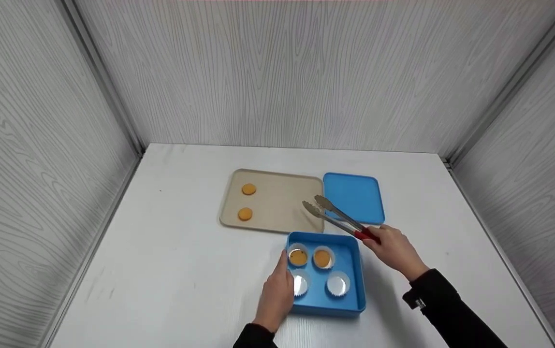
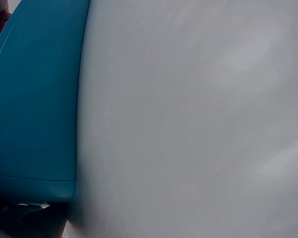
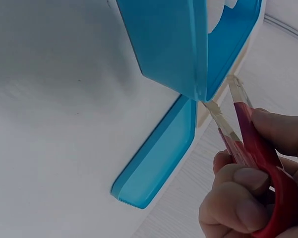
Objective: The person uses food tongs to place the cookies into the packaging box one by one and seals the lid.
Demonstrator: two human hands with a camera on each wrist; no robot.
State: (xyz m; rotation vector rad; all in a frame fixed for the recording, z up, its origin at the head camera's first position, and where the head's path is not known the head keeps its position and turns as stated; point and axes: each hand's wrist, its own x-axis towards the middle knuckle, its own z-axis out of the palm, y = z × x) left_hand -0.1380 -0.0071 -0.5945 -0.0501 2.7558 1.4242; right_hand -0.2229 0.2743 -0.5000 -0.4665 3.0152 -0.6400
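Note:
My right hand holds metal tongs by their red handles, with the tips apart and nothing between them, over the right end of a beige tray. At its left wall, a blue square box is held by my left hand, which overlaps the rim. Several white paper cups sit inside. Two back cups, the left one and the right one, contain orange-brown cookies. The front right cup and front left cup look bare; my left hand partly covers the latter.
Two round cookies, one farther back and one nearer, lie on the beige tray's left side. A flat blue lid lies beside the tray's right end. White table surrounds them, with pale wood-grain walls at the back and sides.

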